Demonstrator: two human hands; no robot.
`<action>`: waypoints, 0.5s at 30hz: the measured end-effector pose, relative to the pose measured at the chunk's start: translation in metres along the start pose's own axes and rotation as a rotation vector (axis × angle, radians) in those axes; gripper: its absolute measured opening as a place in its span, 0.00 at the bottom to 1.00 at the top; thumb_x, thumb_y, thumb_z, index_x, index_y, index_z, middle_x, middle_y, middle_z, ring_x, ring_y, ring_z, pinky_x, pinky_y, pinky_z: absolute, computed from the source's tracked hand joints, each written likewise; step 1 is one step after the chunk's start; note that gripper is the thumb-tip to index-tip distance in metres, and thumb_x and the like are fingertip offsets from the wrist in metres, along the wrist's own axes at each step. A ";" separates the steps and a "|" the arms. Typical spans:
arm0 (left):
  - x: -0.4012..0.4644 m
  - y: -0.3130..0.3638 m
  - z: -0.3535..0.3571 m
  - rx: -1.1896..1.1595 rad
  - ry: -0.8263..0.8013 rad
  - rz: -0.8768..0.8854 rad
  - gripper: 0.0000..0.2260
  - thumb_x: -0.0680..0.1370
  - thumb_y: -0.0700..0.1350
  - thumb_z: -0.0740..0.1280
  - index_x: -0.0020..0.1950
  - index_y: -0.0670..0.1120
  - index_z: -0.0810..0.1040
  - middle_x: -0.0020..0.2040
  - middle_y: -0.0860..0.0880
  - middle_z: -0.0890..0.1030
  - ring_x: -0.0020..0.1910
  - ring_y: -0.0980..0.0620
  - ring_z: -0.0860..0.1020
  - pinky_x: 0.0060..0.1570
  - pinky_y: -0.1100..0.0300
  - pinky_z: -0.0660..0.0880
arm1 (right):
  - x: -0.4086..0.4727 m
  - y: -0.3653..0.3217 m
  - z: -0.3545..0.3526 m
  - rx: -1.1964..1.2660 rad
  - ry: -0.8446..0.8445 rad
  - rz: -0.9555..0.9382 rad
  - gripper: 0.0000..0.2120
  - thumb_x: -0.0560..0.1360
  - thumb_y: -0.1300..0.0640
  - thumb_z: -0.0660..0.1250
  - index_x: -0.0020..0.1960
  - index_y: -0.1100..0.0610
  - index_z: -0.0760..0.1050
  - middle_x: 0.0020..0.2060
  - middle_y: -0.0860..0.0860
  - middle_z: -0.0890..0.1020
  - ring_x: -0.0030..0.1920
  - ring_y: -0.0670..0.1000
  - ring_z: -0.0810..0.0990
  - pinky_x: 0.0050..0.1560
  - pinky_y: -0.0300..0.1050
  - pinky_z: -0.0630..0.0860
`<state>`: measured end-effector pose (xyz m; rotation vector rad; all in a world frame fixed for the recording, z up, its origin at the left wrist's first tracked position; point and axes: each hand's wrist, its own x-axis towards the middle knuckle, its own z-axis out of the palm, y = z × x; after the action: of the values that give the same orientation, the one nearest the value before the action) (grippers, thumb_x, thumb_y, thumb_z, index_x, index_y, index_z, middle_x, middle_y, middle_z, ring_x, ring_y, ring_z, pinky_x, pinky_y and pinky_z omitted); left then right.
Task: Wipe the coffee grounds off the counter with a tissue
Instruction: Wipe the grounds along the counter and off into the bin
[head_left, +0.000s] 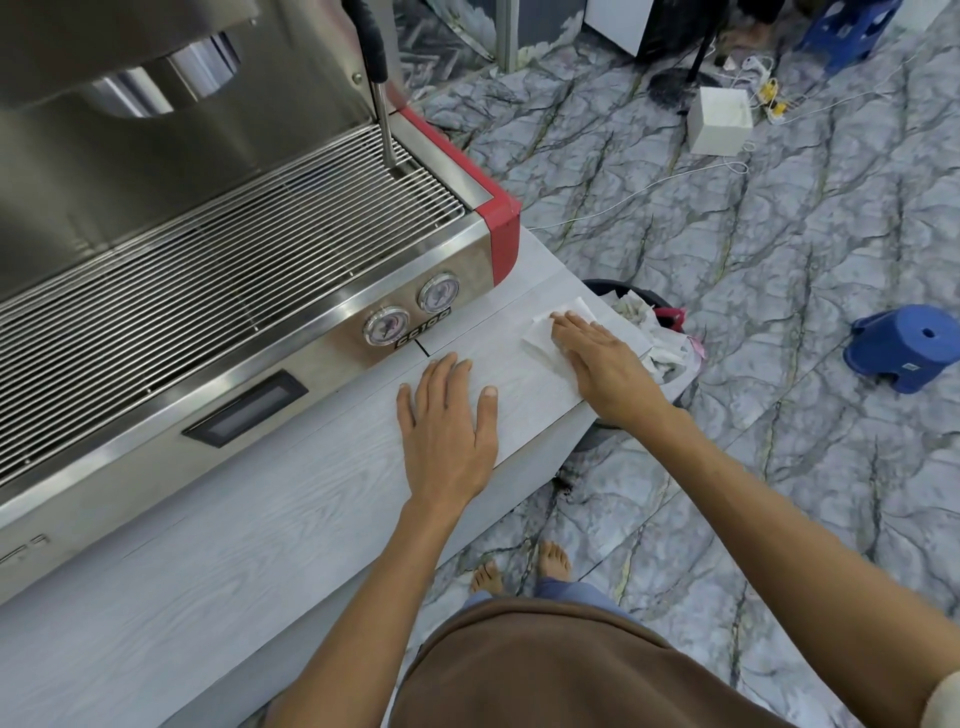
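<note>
Tissue (545, 338), white and thin, lies flattened on the pale grey wood-grain counter (260, 545) near its far right corner, and we press it down with our right hand (605, 364), fingers straight and together, palm flat on the sheet rather than gripping it. Part of the sheet shows beyond our fingertips and to their left. Our left hand (447, 421) rests just beside it, fingers spread and palm down on the bare counter, holding nothing. We cannot make out any coffee grounds on the surface from here. Behind both hands stands the stainless-steel espresso machine with red side trim (498, 228), its two round pressure gauges (410, 314) facing us and its wire drip grate (208, 270) above them. Past the counter's edge, below the right hand, sits a black waste bin stuffed with crumpled white paper (649, 332). Farther out on the marbled floor stands a blue plastic stool (906, 345).
</note>
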<state>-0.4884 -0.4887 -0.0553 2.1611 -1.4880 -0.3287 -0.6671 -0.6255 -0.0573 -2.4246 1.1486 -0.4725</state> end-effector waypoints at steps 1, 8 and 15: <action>0.000 0.000 0.000 0.000 0.004 -0.003 0.24 0.83 0.58 0.49 0.75 0.49 0.67 0.78 0.53 0.64 0.78 0.55 0.57 0.79 0.47 0.45 | 0.000 0.000 -0.004 0.025 0.009 0.012 0.16 0.82 0.62 0.55 0.68 0.60 0.70 0.70 0.56 0.70 0.72 0.55 0.64 0.73 0.53 0.60; 0.003 0.004 0.000 -0.058 0.039 -0.050 0.24 0.83 0.59 0.49 0.74 0.51 0.69 0.76 0.55 0.67 0.77 0.57 0.60 0.78 0.48 0.47 | -0.017 -0.024 -0.006 0.078 0.060 -0.066 0.14 0.81 0.63 0.56 0.66 0.60 0.69 0.71 0.54 0.69 0.74 0.53 0.62 0.73 0.53 0.61; 0.012 0.011 0.000 -0.206 0.078 -0.111 0.24 0.82 0.58 0.48 0.73 0.52 0.69 0.75 0.57 0.68 0.75 0.60 0.61 0.78 0.51 0.46 | -0.037 -0.051 0.040 -0.062 0.049 -0.193 0.22 0.75 0.70 0.63 0.69 0.61 0.70 0.69 0.56 0.71 0.72 0.55 0.64 0.73 0.53 0.59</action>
<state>-0.4927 -0.5033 -0.0480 2.0708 -1.2374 -0.4121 -0.6373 -0.5584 -0.0701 -2.6048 0.9655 -0.5665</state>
